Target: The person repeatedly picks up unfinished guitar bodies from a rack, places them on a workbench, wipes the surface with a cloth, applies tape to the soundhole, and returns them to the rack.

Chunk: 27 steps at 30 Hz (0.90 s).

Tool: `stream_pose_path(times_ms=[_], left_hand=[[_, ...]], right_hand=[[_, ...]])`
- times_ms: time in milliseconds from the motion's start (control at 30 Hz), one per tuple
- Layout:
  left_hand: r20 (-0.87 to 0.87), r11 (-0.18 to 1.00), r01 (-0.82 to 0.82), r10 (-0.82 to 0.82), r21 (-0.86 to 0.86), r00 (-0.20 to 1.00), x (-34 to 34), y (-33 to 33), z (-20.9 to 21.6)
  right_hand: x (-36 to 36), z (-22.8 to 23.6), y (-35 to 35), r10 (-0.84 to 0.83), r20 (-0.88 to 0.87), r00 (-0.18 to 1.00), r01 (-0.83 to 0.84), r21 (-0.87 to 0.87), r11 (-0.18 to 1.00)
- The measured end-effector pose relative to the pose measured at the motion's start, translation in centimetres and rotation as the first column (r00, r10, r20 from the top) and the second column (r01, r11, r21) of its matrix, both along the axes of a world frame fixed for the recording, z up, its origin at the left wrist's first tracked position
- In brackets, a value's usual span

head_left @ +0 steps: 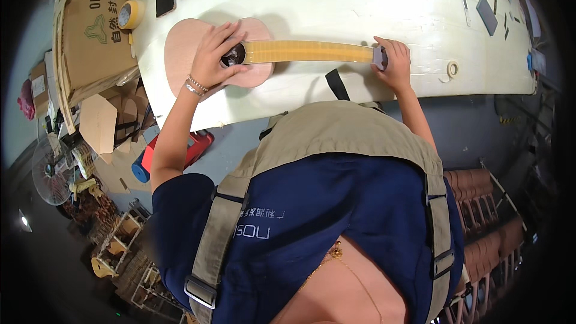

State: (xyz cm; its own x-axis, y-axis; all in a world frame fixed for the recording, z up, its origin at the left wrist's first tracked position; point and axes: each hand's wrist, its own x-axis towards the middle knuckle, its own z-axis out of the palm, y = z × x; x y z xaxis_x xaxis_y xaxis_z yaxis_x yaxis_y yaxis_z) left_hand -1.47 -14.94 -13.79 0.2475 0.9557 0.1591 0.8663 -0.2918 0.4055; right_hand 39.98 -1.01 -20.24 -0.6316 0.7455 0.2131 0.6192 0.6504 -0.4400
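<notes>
Navy shirt (342, 210) and tan apron (336, 126) are crowding the near side, with a pale table (372, 0) stretching beyond. On its left, a bare-looking ukulele (180, 45) is lying face up, yellow-covered neck (312, 51) pointing right. Left hand (213, 57) is spreading wide over the body beside the dark sound hole (233, 55); right hand (396, 63) is half-curling round the headstock (378, 59), gripping it. Imo, steadying both ends while pressing lightly is probably safest, bare wood likely dents easily.

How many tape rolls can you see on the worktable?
2. A yellow tape roll sits at the left edge, beside the cardboard box; a smaller pale tape roll lies right of the right hand. Others could be hidden elsewhere.
</notes>
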Motion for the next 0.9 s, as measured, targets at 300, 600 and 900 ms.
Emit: stream_pose_path(times_ms=[300, 600, 900], left_hand=[[-0.062, 0.998, 0.041, -0.038, 0.053, 0.997, 2.0, 2.3, -0.9], [0.087, 0.999, 0.026, -0.023, -0.029, 0.996, -0.8, 1.5, 0.1], [-0.007, 0.986, 0.168, -0.168, 0.015, 0.986, -1.2, 0.7, -0.6]], right_hand=[[-0.7, -0.2, 0.0, -0.049, 0.053, 0.997, 0.048, 0.036, 0.998], [-1.1, 0.1, -0.1, -0.049, 0.033, 0.998, 0.047, 0.061, 0.997], [-1.0, -0.1, -0.1, -0.061, 0.065, 0.996, 0.058, 0.057, 0.997]])
